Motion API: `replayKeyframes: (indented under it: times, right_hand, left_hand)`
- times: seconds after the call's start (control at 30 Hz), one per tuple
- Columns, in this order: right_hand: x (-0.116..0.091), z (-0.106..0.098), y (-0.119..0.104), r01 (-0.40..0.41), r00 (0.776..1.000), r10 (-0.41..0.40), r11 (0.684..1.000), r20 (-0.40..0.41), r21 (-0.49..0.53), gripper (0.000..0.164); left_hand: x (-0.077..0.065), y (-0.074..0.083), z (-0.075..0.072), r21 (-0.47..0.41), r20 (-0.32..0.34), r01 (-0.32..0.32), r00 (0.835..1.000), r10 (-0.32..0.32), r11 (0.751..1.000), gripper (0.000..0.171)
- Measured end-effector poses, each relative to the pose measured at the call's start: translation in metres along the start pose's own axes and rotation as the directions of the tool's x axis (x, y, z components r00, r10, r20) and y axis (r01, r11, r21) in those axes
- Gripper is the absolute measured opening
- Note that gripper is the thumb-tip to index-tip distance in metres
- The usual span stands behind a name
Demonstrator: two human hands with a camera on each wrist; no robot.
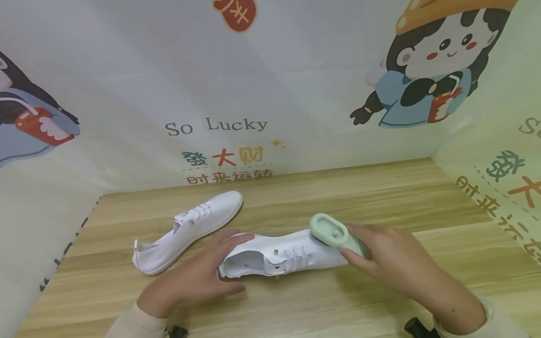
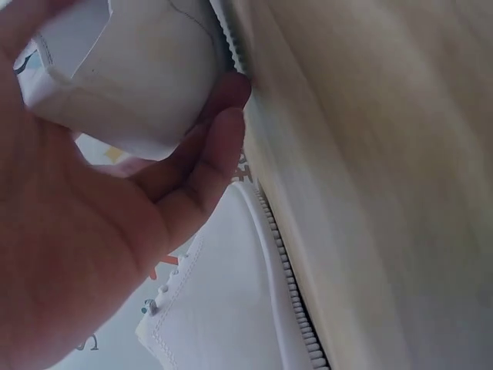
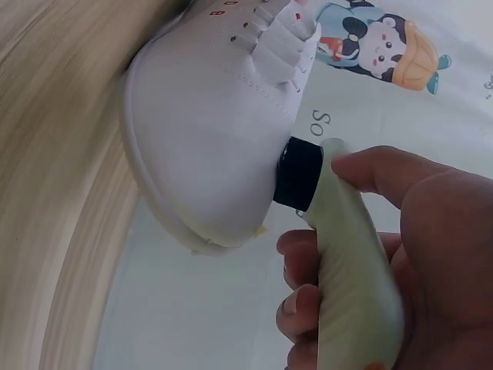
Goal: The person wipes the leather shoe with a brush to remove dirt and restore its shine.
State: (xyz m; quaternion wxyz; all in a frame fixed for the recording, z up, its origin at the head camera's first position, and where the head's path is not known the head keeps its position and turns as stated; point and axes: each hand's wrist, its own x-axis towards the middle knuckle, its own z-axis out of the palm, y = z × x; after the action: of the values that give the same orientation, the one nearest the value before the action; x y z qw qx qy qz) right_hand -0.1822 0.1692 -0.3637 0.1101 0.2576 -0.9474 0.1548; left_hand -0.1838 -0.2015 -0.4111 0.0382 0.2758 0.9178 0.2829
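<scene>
A white lace-up shoe (image 1: 296, 251) lies in front of me, toe to the right. At its heel my left hand (image 1: 207, 270) holds it, the fingers bent round the back and far side; the left wrist view shows the fingertips (image 2: 231, 116) low against the heel by the sole. My right hand (image 1: 390, 258) grips a pale green scrub brush (image 1: 331, 232) by its handle. Dark bristles (image 3: 299, 173) under the brush head touch the upper of the toe in the right wrist view. A second white shoe (image 1: 211, 213) sits behind to the left, beside the left hand.
The wooden tabletop (image 1: 372, 192) runs back to a pale printed backdrop (image 1: 313, 108) with cartoon figures and lettering, which also rises at the left and right sides. Dark strap ends (image 1: 418, 327) show near both wrists at the bottom edge.
</scene>
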Motion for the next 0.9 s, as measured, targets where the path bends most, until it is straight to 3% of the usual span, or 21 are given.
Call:
replayKeyframes:
  times: [0.27,0.57,0.77,0.9]
  right_hand:
    - [-0.001,0.001,-0.005,0.012,1.0,-0.012,1.0,0.007,-0.011,0.052]
    - [-0.006,0.002,-0.012,0.051,0.998,-0.05,0.998,0.023,-0.041,0.053]
    - [-0.008,0.002,-0.016,0.064,0.998,-0.063,0.998,0.005,-0.027,0.054]
    - [-0.008,0.004,-0.016,0.104,0.993,-0.104,0.994,-0.059,-0.017,0.053]
  left_hand:
    - [-0.001,0.001,-0.014,-0.086,0.021,0.001,1.0,0.001,0.996,0.039]
    - [0.001,-0.005,-0.017,-0.112,0.006,-0.08,0.997,0.081,0.991,0.034]
    - [-0.002,-0.001,-0.017,-0.084,0.042,-0.047,0.998,0.051,0.995,0.033]
    - [-0.001,0.0,-0.017,-0.087,0.059,-0.016,0.998,0.022,0.996,0.039]
